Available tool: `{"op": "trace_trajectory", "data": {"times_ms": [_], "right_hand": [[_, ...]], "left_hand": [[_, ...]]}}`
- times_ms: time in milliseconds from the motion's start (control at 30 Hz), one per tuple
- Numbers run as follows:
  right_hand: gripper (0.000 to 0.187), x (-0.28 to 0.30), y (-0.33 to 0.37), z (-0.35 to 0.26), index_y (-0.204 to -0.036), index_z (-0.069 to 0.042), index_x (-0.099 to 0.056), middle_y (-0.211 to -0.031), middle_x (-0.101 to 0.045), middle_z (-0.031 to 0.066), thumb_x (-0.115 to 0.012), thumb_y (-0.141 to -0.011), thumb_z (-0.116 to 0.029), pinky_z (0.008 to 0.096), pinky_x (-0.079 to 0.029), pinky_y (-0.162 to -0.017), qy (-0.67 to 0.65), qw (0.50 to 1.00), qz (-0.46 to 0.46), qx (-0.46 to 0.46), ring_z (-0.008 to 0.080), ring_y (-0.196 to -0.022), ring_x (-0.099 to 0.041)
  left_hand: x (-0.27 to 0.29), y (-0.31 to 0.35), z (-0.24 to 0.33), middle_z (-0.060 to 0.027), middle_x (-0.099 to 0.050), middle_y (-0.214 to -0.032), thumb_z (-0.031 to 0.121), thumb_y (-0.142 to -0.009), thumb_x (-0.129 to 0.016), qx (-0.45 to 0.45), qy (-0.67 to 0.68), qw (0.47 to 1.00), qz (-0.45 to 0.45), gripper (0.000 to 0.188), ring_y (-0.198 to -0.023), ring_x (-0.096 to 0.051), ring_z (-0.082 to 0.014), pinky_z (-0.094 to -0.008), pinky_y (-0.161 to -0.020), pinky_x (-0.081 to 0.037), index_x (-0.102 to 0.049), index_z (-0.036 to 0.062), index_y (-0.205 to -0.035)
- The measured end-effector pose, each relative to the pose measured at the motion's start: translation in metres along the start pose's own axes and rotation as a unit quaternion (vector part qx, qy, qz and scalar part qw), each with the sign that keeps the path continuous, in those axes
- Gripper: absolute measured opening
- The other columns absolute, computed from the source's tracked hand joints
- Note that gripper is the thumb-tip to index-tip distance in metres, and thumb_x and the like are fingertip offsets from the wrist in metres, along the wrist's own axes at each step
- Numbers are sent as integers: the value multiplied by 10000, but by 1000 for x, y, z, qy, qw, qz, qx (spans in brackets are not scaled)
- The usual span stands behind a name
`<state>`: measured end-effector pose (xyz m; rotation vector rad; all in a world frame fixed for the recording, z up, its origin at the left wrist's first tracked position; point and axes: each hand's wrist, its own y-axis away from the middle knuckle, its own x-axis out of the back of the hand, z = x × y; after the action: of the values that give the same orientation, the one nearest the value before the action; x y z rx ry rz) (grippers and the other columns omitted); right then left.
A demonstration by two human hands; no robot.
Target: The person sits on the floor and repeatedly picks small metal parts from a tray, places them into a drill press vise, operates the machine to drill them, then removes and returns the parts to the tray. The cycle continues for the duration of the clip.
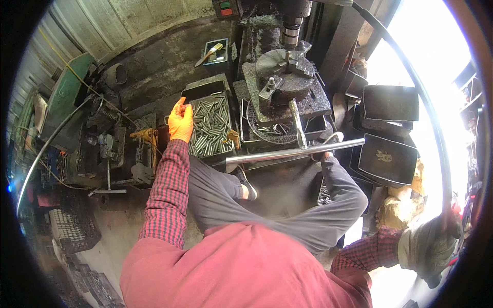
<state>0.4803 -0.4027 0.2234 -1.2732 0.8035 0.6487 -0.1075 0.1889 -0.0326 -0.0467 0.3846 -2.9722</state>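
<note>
My left hand point(181, 121), in an orange glove, is over the left side of a metal bin point(203, 86) full of short metal pins point(209, 123). Its fingers are drawn together; whatever is between them is too small to make out. At the far right my right hand point(427, 247), in a pale, dirty work glove, is closed around the lower end of a long curved dark lever point(429, 102). Before me stands a drill press, its chuck point(291, 33) above a round clamping fixture point(282, 66). A long polished bar point(298, 151) crosses in front, joined to a short rod point(297, 120).
A small tray point(215, 57) with a paintbrush point(209, 53) lies behind the bin. Dark metal boxes point(387, 159) are stacked at the right. Another machine with a T-shaped handle point(108, 191) stands at the left, above a plastic crate point(77, 228). My legs straddle the floor below.
</note>
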Motion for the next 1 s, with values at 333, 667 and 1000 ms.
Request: {"op": "trace_trajectory", "data": {"times_ms": [333,667,1000], "right_hand": [[459,7,-10,-10,-904,-79,-717,-841,-695,68,-670,-955,-532,415,-475,-974,42,994,-84,-46,211,-866,-683],[441,-56,8,28,-983,-46,-738,-848,-737,110,-601,-1022,-464,450,-575,-757,-715,589,-21,-377,261,-738,-728],[283,-153,90,119,-810,-129,-392,-690,-406,38,-531,-1055,-94,475,-458,-682,-794,220,86,-560,233,-576,-470]], "left_hand": [[-17,16,2,53,-654,-969,66,-1037,-705,17,43,998,-39,371,-817,-573,-30,-189,-747,-472,-649,12,-1399],[-18,25,30,52,-673,-995,56,-1040,-702,7,47,997,-57,350,-855,-589,-19,-175,-785,-481,-663,9,-1384],[-38,43,76,74,-667,-977,85,-1056,-693,13,23,996,-84,348,-824,-558,3,-164,-738,-447,-663,21,-1396]]}}
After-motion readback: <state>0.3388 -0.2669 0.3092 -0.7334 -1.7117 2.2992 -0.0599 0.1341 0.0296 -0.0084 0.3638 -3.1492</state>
